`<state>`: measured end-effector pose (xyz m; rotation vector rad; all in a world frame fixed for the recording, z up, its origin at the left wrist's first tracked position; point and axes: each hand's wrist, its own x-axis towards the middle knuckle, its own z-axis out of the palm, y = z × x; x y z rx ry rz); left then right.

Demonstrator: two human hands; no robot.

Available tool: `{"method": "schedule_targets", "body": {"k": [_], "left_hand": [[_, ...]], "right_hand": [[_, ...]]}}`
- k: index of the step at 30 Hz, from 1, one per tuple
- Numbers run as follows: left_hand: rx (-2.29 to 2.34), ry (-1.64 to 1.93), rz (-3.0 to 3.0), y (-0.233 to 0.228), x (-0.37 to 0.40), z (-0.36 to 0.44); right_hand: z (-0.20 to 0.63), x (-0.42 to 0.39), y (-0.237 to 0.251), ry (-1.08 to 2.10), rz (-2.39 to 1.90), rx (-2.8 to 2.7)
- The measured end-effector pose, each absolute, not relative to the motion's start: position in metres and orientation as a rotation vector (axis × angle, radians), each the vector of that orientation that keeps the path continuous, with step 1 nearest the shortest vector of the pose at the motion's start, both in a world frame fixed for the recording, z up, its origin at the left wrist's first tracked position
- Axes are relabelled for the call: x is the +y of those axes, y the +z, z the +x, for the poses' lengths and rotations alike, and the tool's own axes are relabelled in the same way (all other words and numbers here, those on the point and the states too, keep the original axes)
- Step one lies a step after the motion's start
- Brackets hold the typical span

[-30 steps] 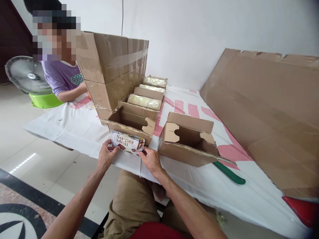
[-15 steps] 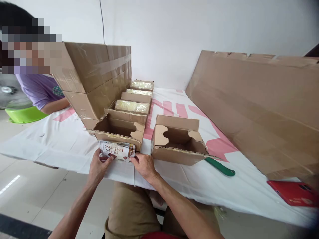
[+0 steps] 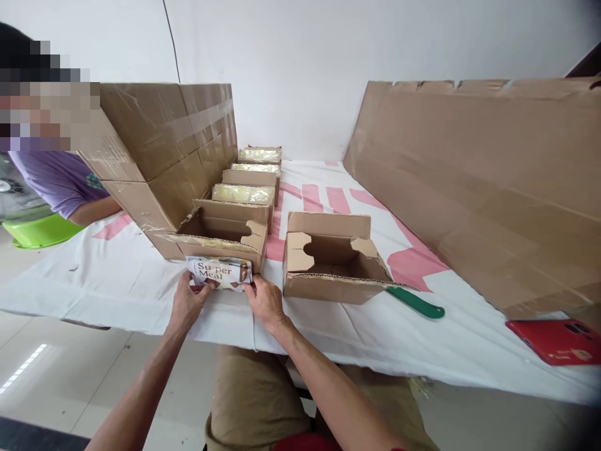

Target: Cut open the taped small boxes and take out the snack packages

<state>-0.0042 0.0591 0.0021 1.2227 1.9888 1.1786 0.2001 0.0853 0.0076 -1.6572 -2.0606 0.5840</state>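
Between my two hands is a white and brown food packet [image 3: 220,274] printed "Su-per Meal". My left hand [image 3: 188,302] grips its left end, thumb across the front. On the right end, my right hand [image 3: 265,302] pinches it with thumb and fingers. The packet stands on edge at the near side of an open cardboard box [image 3: 235,245], low over the cloth. Whether one packet or several are stacked there, I cannot tell. Right of my right hand sits a second open cardboard box [image 3: 328,288], its flaps up.
Smaller boxes with clear wrapped tops [image 3: 241,194] line up behind. Tall taped cartons [image 3: 159,131] stand left, a large cardboard sheet [image 3: 469,175] right. A green-handled tool [image 3: 417,303] and red phone [image 3: 554,341] lie on the white cloth [image 3: 338,351]. A person in a purple sleeve [image 3: 51,181] sits left.
My view has shifted slightly, so the boxes appear a little further left and higher. Both hands keep hold of the packet in nearly the same place before the left box.
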Motion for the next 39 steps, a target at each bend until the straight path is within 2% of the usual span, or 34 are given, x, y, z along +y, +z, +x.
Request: {"method": "schedule_targets", "body": {"k": [21, 35, 39], "left_hand": [[2.008, 1.224, 1.327, -0.013, 0.134, -0.011], [2.078, 1.156, 1.354, -0.016, 0.139, -0.003], [2.067, 1.134, 1.365, -0.006, 0.134, -0.002]], "right_hand": [[0.186, 0.145, -0.003, 0.51, -1.775, -1.876], [0.195, 0.154, 0.001, 0.551, -1.768, -1.903], [0.192, 0.133, 0.01, 0.586, -1.757, -1.914]]}}
